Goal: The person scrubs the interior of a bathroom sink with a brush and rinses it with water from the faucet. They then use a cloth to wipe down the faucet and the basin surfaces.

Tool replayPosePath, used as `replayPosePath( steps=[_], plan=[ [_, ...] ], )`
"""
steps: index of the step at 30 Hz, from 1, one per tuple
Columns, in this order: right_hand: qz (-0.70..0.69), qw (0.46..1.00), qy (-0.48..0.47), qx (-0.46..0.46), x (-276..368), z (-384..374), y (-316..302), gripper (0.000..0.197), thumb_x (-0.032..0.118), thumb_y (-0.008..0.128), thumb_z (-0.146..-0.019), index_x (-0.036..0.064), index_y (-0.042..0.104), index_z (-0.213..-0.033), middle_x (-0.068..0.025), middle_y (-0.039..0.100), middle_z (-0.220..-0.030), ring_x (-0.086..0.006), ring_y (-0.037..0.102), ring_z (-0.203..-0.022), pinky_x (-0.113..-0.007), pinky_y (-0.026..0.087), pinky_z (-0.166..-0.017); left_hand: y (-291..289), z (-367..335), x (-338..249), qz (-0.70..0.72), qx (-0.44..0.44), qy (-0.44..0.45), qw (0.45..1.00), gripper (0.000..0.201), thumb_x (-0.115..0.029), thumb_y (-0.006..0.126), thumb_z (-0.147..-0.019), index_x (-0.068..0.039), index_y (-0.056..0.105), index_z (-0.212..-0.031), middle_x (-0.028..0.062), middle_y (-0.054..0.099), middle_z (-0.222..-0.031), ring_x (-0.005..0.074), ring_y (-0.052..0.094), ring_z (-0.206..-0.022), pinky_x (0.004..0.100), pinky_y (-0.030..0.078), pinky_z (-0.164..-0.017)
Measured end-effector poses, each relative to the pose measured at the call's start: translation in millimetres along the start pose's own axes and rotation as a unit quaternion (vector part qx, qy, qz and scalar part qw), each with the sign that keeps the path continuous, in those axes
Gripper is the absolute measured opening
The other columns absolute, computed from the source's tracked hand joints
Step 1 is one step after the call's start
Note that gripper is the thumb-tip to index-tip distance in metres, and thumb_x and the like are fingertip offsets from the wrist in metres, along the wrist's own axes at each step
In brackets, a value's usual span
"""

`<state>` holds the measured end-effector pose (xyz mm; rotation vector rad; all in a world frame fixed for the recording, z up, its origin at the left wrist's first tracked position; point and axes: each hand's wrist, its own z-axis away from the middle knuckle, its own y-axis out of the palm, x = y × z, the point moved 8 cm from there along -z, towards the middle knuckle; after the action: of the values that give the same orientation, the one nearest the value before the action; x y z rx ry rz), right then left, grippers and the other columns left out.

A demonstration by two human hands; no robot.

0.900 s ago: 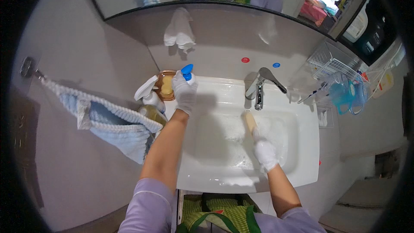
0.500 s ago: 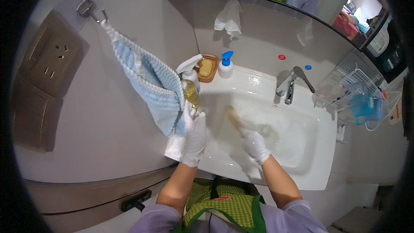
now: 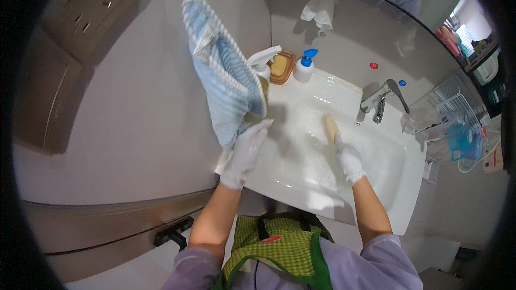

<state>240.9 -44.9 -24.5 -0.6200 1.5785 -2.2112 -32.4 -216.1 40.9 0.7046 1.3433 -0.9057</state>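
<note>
Standing released now is the pump bottle (image 3: 304, 70); left hand (image 3: 245, 156) beside towel (image 3: 223, 83).

Right of the left fingers (image 3: 259, 130) the sink (image 3: 293, 156) lies open up to the right hand (image 3: 350, 164) — ahead-left, the towel (image 3: 228, 94) blocks.

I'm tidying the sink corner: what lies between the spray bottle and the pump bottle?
A brown dish with yellow soap in it lies between the spray bottle and the pump bottle, as the head view shows.
</note>
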Motion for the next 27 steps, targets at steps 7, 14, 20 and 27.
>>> replayPosePath(
  steps=[7,14,20,27],
  plan=[
    [0.053,0.993,0.02,0.103,-34,60,61,0.054,0.022,0.043,-0.097,0.0162,0.035,-0.15,-0.0222,0.068,-0.095,-0.0378,0.068,-0.081,-0.049,0.053,-0.073,-7,-95,49,-0.09,-0.043,0.018,0.995,0.04,-0.025,0.057,-0.098,0.0,0.06,-0.128,0.004,0.059,-0.128,0.0127,0.05,-0.118,0.0266,0.035,-0.104],
    [-0.107,0.99,0.095,0.011,-1,55,19,0.043,0.017,0.046,-0.095,0.0135,0.053,-0.137,-0.0263,0.066,-0.09,-0.0418,0.066,-0.083,-0.05,0.05,-0.073,-11,-84,31,-0.108,0.03,-0.008,0.994,0.038,-0.034,0.063,-0.093,0.0,0.069,-0.11,0.0035,0.065,-0.105,0.0156,0.057,-0.098,0.0284,0.043,-0.091],
    [-0.21,0.968,-0.132,-0.029,127,82,2,0.039,0.013,0.049,-0.093,0.0114,0.058,-0.131,-0.023,0.068,-0.093,-0.0387,0.067,-0.079,-0.047,0.053,-0.07,-61,-5,11,-0.182,-0.063,-0.253,0.948,0.05,-0.045,0.055,-0.095,-0.002,0.065,-0.117,0.0089,0.066,-0.106,0.0201,0.058,-0.1,0.0298,0.044,-0.09],
    [-0.17,0.924,-0.332,-0.089,241,85,8,0.037,0.015,0.049,-0.093,0.0064,0.055,-0.128,-0.0194,0.068,-0.087,-0.0366,0.067,-0.076,-0.047,0.054,-0.066,-70,23,-23,-0.238,-0.104,-0.109,0.959,0.067,-0.054,0.044,-0.099,-0.002,0.05,-0.14,0.0184,0.054,-0.141,0.0269,0.046,-0.134,0.0323,0.029,-0.113]
  ],
)
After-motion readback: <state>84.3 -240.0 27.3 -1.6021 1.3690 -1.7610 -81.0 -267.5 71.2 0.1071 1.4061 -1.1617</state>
